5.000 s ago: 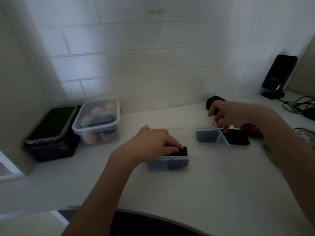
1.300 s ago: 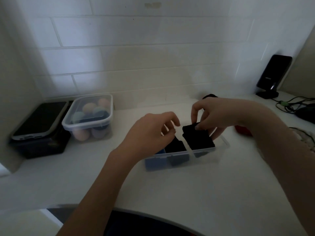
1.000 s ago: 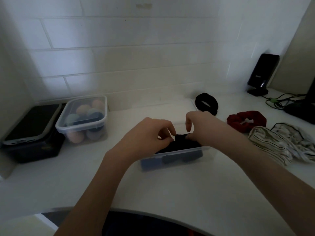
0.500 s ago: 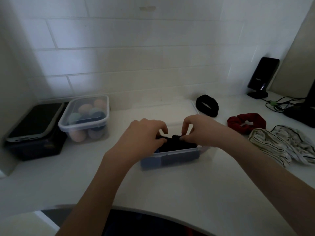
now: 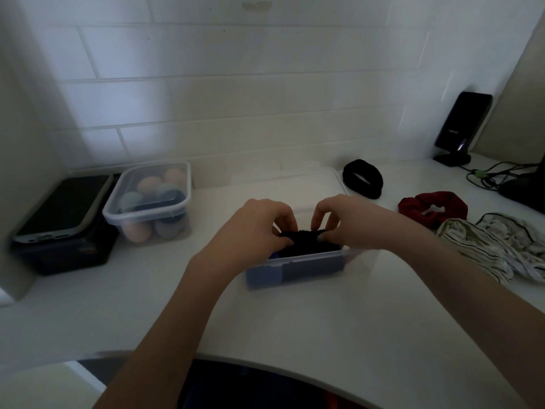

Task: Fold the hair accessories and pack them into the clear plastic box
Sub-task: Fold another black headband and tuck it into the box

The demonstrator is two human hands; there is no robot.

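A: Where is the clear plastic box (image 5: 298,261)?

B: On the white counter (image 5: 339,317), about the middle, right under both hands. Through its near wall you can see blue and darker folded pieces already packed inside.

A: And the hands?

B: The left hand (image 5: 256,228) and the right hand (image 5: 345,222) sit close together over the box's open top. Both have their fingers curled, and each pinches an end of a black hair accessory (image 5: 303,239) — it stretches between them at rim height, with the bulk of the dark fabric sunk into the box below.

A: Any lid?

B: A clear lid (image 5: 321,184) lies flat on the counter just behind the box, towards the tiled wall.

A: What else is waiting to go in?

B: To the right, well apart from the box: a black band (image 5: 363,179) near the wall, a red scrunchie (image 5: 433,206) in front of it, and two striped white fabric pieces (image 5: 495,246) bunched side by side nearest the counter's right edge.

A: And on the left?

B: A lidded clear container (image 5: 149,202) of pastel, egg-shaped sponges, and beside it a phone (image 5: 63,209) lying on a dark box. At the far right stand a black device (image 5: 463,128) on a stand and some cables — too dim to name them more closely.
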